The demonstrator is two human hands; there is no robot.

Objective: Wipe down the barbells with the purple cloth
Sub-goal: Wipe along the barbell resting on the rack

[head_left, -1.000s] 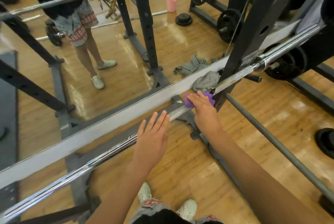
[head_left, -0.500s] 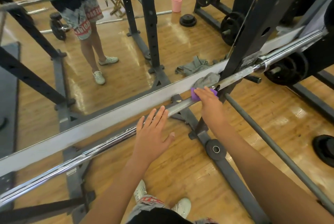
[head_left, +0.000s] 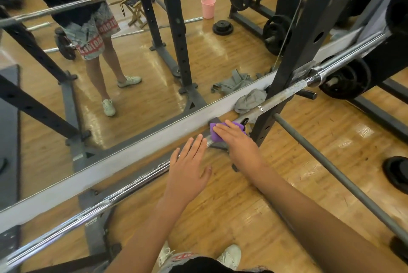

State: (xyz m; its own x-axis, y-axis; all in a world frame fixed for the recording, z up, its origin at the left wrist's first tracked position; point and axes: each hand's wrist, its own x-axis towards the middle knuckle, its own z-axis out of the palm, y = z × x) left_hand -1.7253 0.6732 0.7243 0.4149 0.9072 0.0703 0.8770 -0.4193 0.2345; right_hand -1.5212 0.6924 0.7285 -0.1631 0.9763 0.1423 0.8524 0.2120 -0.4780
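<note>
Nearest me, the barbell [head_left: 88,212] runs from the near left up toward the far right, and its chrome is bright along the near stretch. My left hand [head_left: 187,162] lies flat across it with the fingers straight and spread, gripping nothing. I judge it is there to keep the bar from rolling. I cannot tell how hard it bears down.

Just beyond it, my right hand [head_left: 239,142] rests on the purple cloth [head_left: 214,135], fingers laid straight over it and pressing it onto the bar. The thumb is hidden beneath. The cloth sits on the bar between the left hand and the black rack post [head_left: 306,36], close to the post.

To do this stroke well, I would fold the cloth round the bar so that the underside is wiped too. I would hold firm, even pressure and turn the bar a little under the left palm between passes. The dull, marked section of bar at the post looks to need the most work. Fingers could get caught where the bar meets the rack, so I would slow down there.

A grey rag [head_left: 249,99] lies on the floor behind the bar, against the mirror [head_left: 132,78]. A pink cup [head_left: 208,7] shows in the reflection further off.
</note>
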